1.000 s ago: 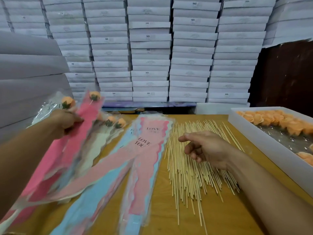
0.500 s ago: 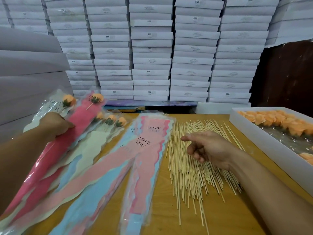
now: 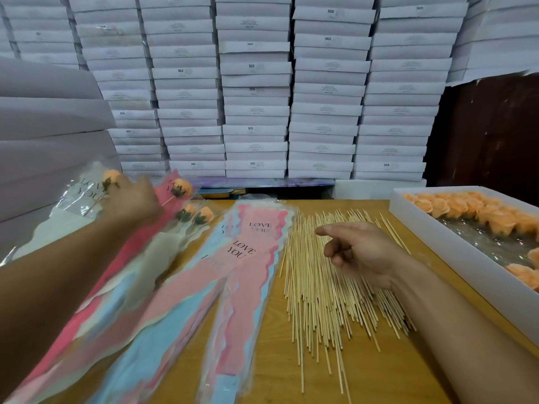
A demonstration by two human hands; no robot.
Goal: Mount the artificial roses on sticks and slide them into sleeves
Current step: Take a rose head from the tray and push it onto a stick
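Note:
My left hand (image 3: 131, 199) is blurred over the pile of finished roses at the table's left, fingers loosened, on the dark pink sleeve (image 3: 137, 249) whose orange rose (image 3: 182, 187) lies on the pile. Two more sleeved roses (image 3: 201, 214) lie beside it, and another (image 3: 112, 176) further left. Empty "LOVE YOU" sleeves (image 3: 248, 272) in pink and blue lie in the middle. My right hand (image 3: 361, 252) hovers over the heap of bamboo sticks (image 3: 320, 301), fingers loosely curled, holding nothing. Loose orange roses (image 3: 466, 211) fill the white tray (image 3: 437, 249).
Tall stacks of white flat boxes (image 3: 253, 83) wall off the back of the wooden table (image 3: 379, 374). More grey-white boxes (image 3: 43, 126) rise at the left. A dark wooden panel (image 3: 490, 126) stands at the back right.
My left hand carried the pink sleeved rose down and right onto the finished pile and moved toward its top. My right hand stayed over the sticks.

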